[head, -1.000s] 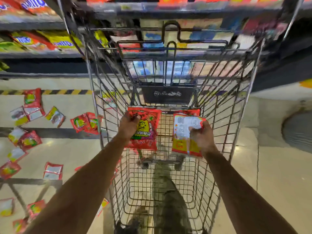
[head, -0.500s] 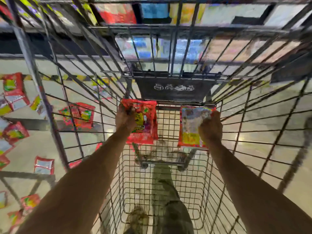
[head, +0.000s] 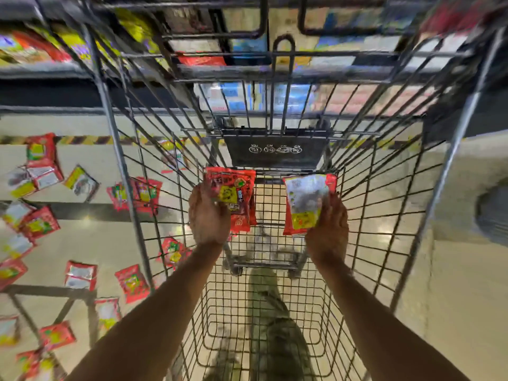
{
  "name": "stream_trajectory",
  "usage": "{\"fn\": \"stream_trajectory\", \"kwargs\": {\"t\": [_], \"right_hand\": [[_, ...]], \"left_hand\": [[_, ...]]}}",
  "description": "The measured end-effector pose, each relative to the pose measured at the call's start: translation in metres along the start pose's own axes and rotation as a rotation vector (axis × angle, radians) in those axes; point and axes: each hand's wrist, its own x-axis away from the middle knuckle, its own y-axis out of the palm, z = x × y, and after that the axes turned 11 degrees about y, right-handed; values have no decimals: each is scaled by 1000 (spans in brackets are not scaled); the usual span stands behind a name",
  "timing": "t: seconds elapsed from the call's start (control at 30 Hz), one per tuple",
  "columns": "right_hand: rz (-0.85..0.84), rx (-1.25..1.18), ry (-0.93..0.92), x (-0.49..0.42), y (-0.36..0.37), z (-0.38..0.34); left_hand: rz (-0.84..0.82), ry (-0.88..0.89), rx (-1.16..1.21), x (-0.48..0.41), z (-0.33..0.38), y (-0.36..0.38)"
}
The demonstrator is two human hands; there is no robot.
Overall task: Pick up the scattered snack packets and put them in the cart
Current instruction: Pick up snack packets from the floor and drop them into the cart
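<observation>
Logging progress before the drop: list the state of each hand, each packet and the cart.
left hand: grips red packet, low inside cart.
right hand: grips white-backed packet, beside it.
red packet: held, front up.
white-backed packet: held, back up.
cart: upright, no loose packet seen inside.
floor packets: scattered left of cart.

Person, parts in view, catalogued from hands downward:
- bare left hand (head: 209, 215), back of it showing, outline slightly blurred
- bare right hand (head: 327, 229), back of it likewise showing, knuckles faintly visible
- bare left forearm (head: 154, 306), tapering toward the wrist, uncovered as far as the picture's lower edge
- bare right forearm (head: 365, 312), same form, uncovered to the lower edge
- olive-green cloth trouser leg (head: 277, 334), creased, mottled, blurred
- dark greyish foot shape (head: 225, 361) low beside it; footwear too smeared to tell
</observation>
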Motion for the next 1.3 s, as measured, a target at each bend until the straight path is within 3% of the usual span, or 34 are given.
{"fn": "stream_trajectory", "kwargs": {"t": [0.13,0.27,0.33,0.43,0.57,0.87,1.13,1.3], "right_hand": [[10,56,-138,43,-45,-11],[143,6,-302,88,-90,-26],[108,132,-305,110,-112,-38],[-13,259,-317,142,-141,-61],[-11,275,-463,194,-172,-90],[-5,350,-775,356,-163,-148],[-5,365,-1126,565,-94,-181],[-115,402,-1283,692,-49,-196]], "left_hand": [[-168,245,-229,44,16,-43],[-214,394,-340,86,31,-96],[-223,459,-374,108,35,-124],[-168,513,-357,143,30,-159],[-137,493,-395,202,7,-200],[-10,205,-333,369,-130,-264],[185,-145,-254,596,-292,-288],[260,-376,-232,736,-379,-302]]}}
